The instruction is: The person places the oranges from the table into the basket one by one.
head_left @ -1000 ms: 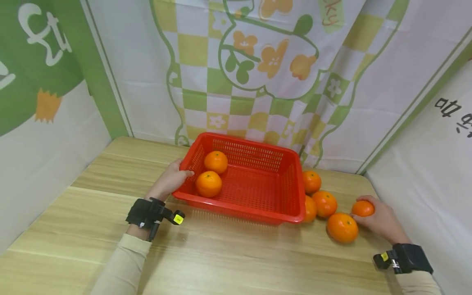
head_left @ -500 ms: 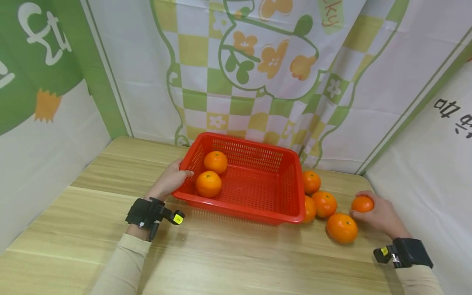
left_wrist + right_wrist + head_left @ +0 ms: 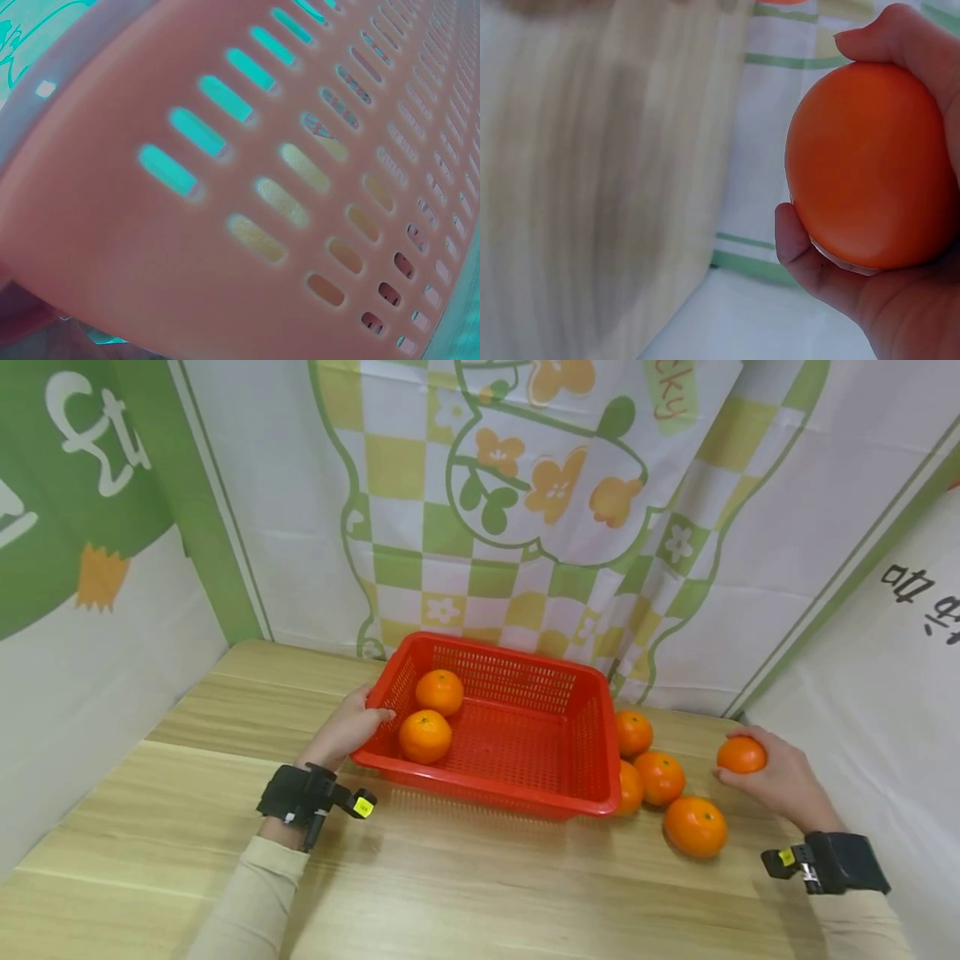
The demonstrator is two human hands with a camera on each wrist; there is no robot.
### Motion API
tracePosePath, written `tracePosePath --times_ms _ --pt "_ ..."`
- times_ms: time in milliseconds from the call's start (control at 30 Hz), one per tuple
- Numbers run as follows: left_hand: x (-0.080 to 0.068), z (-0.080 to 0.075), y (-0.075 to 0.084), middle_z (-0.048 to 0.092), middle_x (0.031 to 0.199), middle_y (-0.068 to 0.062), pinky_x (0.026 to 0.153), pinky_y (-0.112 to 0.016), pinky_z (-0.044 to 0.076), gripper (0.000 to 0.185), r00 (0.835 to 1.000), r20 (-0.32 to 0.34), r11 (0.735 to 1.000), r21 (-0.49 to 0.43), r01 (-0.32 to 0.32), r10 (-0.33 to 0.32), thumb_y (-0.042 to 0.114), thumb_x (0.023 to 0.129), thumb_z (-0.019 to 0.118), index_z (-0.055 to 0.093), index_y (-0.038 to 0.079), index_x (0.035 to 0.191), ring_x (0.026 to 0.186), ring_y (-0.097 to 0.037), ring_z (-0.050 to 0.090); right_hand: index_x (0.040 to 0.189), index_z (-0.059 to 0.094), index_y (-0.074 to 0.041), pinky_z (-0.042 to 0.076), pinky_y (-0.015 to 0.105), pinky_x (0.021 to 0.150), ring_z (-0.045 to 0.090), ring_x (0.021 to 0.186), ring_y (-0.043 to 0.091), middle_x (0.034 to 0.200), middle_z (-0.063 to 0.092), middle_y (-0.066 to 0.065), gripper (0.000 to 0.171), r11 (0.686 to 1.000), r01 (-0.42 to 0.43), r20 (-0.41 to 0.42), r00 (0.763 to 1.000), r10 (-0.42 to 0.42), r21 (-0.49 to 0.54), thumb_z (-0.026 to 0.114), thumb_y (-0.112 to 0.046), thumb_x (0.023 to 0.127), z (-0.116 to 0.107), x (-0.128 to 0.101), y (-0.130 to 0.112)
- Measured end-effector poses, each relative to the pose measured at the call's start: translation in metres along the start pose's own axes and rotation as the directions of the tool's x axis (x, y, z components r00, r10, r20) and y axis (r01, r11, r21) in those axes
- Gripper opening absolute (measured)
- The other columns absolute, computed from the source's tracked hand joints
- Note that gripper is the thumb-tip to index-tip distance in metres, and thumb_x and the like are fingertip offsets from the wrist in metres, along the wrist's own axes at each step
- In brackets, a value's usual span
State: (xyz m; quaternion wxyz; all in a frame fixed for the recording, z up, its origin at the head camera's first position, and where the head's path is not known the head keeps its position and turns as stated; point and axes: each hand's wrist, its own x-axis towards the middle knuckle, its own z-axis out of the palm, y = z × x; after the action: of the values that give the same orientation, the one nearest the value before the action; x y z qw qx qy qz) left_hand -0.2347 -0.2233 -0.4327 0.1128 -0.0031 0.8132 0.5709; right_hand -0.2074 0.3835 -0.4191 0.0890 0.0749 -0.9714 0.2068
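My left hand (image 3: 347, 725) grips the left end of a red plastic basket (image 3: 487, 789), thumb over the rim and fingers hidden outside. The basket's slotted wall (image 3: 187, 247) fills the left wrist view. Two oranges lie inside the basket at its left end, the rear orange (image 3: 439, 692) touching or close to the front orange (image 3: 425, 737). At the table's right side my right hand (image 3: 787, 779) holds another orange (image 3: 742, 755) between thumb and fingers. The right wrist view shows this held orange (image 3: 870, 165) raised off the wooden surface.
Several oranges sit right of the basket on the wooden table (image 3: 480, 885): a back orange (image 3: 634, 732), a middle orange (image 3: 660, 778), a partly hidden orange (image 3: 628, 788) and a front orange (image 3: 696, 827). A patterned curtain (image 3: 540, 527) hangs behind; a white cloth wall (image 3: 885, 710) borders the right.
My right hand has lifted the orange up from the table and moved slightly toward the back. My left hand and the basket have stayed in place.
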Motion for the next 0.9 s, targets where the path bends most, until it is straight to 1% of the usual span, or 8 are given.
tracePosePath --times_ms 167,400,533,700,900 --pt "-0.001 0.0 0.002 0.053 0.15 -0.029 0.101 -0.052 0.06 0.059 1.0 0.0 1.0 -0.002 -0.011 0.011 0.013 0.105 0.049 0.031 -0.003 0.159 0.12 -0.039 0.066 0.132 0.061 -0.003 0.05 0.035 0.073 0.067 0.097 0.042 0.123 0.067 0.03 0.064 1.0 0.025 -0.025 0.999 -0.025 0.004 0.089 -0.032 0.082 -0.006 0.005 -0.014" --pt "0.0 0.0 0.002 0.053 0.15 -0.029 0.101 -0.052 0.06 0.059 1.0 0.0 1.0 0.002 -0.013 0.013 0.014 0.105 0.049 0.031 -0.003 0.158 0.121 -0.039 0.066 0.134 0.06 -0.002 0.05 0.033 0.073 0.066 0.097 0.039 0.123 0.067 0.028 0.065 0.999 0.048 -0.024 0.999 -0.048 -0.002 0.088 -0.034 0.084 -0.011 0.011 -0.032" --pt "0.0 -0.001 0.002 0.054 0.149 -0.029 0.1 -0.051 0.061 0.057 1.0 -0.002 1.0 0.005 -0.009 0.009 0.014 0.105 0.049 0.032 -0.003 0.157 0.12 -0.039 0.067 0.133 0.062 -0.003 0.05 0.029 0.071 0.066 0.094 0.037 0.121 0.069 0.026 0.064 0.997 0.082 -0.054 0.995 -0.081 0.004 0.089 -0.032 0.083 -0.013 0.014 -0.04" --pt "0.0 -0.001 0.001 0.054 0.149 -0.028 0.099 -0.049 0.061 0.056 1.0 -0.005 1.0 0.016 0.004 -0.004 0.015 0.105 0.049 0.033 -0.003 0.156 0.119 -0.039 0.067 0.13 0.065 -0.007 0.05 0.022 0.069 0.064 0.089 0.026 0.117 0.072 0.021 0.061 0.991 0.132 -0.088 0.988 -0.13 0.015 0.091 -0.028 0.079 -0.014 0.019 -0.051" --pt "-0.001 -0.001 -0.002 0.055 0.149 -0.029 0.096 -0.047 0.063 0.056 1.0 -0.009 1.0 0.027 0.005 -0.005 0.015 0.105 0.048 0.033 -0.003 0.156 0.117 -0.039 0.068 0.128 0.067 -0.01 0.05 0.019 0.07 0.059 0.086 0.008 0.117 0.073 0.019 0.059 0.981 0.189 -0.115 0.977 -0.182 0.05 0.093 -0.024 0.077 -0.015 0.024 -0.065"
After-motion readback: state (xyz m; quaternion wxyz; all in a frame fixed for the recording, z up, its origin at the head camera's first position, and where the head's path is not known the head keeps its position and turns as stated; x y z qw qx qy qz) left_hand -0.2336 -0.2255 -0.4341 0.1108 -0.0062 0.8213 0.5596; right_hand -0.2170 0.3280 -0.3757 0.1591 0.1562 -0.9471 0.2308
